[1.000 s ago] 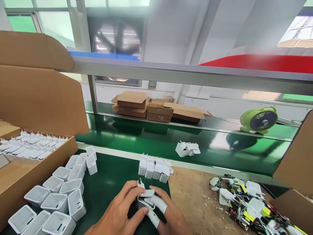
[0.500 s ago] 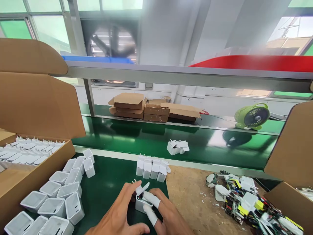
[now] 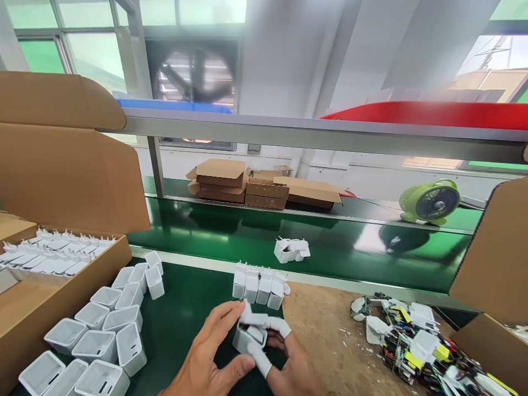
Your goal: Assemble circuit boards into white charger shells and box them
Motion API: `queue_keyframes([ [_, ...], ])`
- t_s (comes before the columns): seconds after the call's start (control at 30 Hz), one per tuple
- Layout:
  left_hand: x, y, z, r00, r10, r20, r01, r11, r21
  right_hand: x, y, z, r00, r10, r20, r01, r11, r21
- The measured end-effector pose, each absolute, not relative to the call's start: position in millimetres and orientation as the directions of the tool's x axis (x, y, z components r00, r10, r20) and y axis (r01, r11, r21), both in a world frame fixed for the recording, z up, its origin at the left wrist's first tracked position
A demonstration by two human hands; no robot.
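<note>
Low in the middle of the view, a small white plastic case is held between both hands, with white parts sticking up from its open top. My left hand grips it from the left, its fingertips at the raised white piece and its thumb near the front. White covers wrap finger and thumb of my right hand, which closes on the case from the right. What lies inside the case is partly hidden by the fingers. Just beyond stands a row of several closed white cases.
Several empty white shells lie at left beside a cardboard box of finished-looking white units. At right, a pile of circuit parts rests on a brown board. A white cluster sits on the green belt; a green fan stands behind.
The case has tilted and shifted slightly right in my hands. The raised white piece has swung over its top, and my left thumb has come up to the case. The camera view has shifted slightly.
</note>
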State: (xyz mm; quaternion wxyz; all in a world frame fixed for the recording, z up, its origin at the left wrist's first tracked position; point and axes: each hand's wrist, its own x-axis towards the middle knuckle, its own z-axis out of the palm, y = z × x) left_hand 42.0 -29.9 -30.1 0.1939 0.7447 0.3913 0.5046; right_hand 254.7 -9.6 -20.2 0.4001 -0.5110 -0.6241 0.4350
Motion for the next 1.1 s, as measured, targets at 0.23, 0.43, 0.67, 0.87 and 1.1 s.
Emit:
queue_keyframes([
  [0.23,44,-26,-26,0.212,0.684,0.698,0.412,-0.711,0.571,253,-18,-17,-0.339,0.936,0.094,0.601,0.292,-0.744],
  [0.43,47,-25,-32,0.257,0.616,0.744,0.412,-0.767,0.492,248,-19,-3,-0.416,0.903,-0.107,0.522,0.141,-0.841],
  [0.67,39,-24,-22,0.347,0.861,0.372,0.368,-0.490,0.790,250,-20,-2,-0.427,0.902,-0.067,0.514,0.181,-0.838],
  [0.87,38,-23,-15,0.342,0.869,0.357,0.480,-0.488,0.729,250,-31,-3,-0.297,0.955,-0.009,0.623,0.187,-0.760],
  [1.1,7,27,38,0.246,0.959,0.142,0.718,-0.278,0.638,265,-17,-35,-0.472,0.871,0.139,0.563,0.419,-0.712],
])
